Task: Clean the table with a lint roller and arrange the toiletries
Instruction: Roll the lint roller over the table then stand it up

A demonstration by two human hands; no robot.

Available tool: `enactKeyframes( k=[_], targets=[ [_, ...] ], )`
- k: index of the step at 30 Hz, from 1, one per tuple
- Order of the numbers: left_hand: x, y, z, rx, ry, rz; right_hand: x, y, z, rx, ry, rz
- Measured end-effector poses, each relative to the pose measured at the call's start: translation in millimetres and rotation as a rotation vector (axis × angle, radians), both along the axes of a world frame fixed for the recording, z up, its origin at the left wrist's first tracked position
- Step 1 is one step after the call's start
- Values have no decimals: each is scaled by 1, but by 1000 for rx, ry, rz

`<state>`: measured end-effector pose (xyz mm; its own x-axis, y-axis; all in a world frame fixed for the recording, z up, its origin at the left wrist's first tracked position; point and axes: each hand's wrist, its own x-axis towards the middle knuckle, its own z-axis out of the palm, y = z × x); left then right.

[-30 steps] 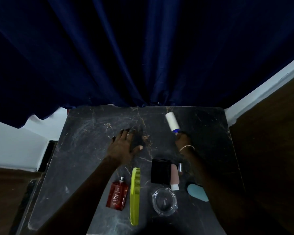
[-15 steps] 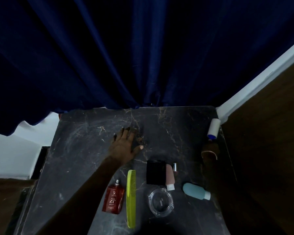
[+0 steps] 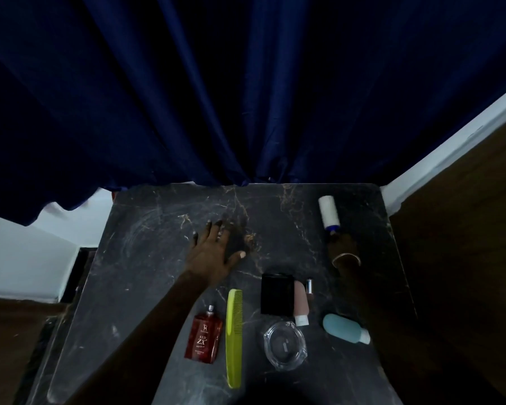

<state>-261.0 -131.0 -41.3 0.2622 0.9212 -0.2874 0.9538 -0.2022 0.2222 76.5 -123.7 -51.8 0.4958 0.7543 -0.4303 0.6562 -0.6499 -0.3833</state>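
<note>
A dark marble table [image 3: 146, 258] fills the lower view. My left hand [image 3: 214, 249] lies flat on it near the middle, fingers spread. My right hand [image 3: 341, 244] grips the handle of a white lint roller [image 3: 328, 211], whose roll rests on the table's far right part. Toiletries lie along the near side: a red perfume bottle [image 3: 203, 336], a yellow-green comb [image 3: 234, 337], a black box [image 3: 276, 293], a pink tube [image 3: 301, 302], a small silver-capped tube [image 3: 309, 287], a glass dish [image 3: 285, 344] and a light blue bottle [image 3: 345, 328].
A dark blue curtain [image 3: 246, 97] hangs right behind the table's far edge. White wall [image 3: 21, 252] shows at the left and a white strip [image 3: 450, 141] at the right. Brown floor [image 3: 465, 229] borders the table's right side.
My right hand swept the lint roller from the table's middle to the far right edge, then back a little to the left. My left hand stayed flat in place.
</note>
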Motion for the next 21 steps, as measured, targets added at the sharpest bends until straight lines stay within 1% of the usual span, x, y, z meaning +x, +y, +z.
enactKeyframes(
  k=[2,4,7,11,14,16,19,21],
  targets=[
    [-4,-1,2,9,-7,10,-15,-2,3,-3,15,50],
    [-8,-1,5,15,0,11,-32,-5,2,0,36,175],
    [-10,-2,8,10,6,13,-48,-11,1,-9,100,285],
    [-6,-3,10,9,-11,13,-63,-17,1,-100,208,330],
    [-1,-2,12,19,-16,-2,-69,-23,1,-119,215,410],
    [3,-2,14,23,-14,-9,-69,-23,2,-177,228,421],
    [8,-2,16,21,-16,-18,-69,-19,4,-165,248,367],
    [8,-3,18,21,-10,-25,-69,-16,7,-124,170,365]
  ],
)
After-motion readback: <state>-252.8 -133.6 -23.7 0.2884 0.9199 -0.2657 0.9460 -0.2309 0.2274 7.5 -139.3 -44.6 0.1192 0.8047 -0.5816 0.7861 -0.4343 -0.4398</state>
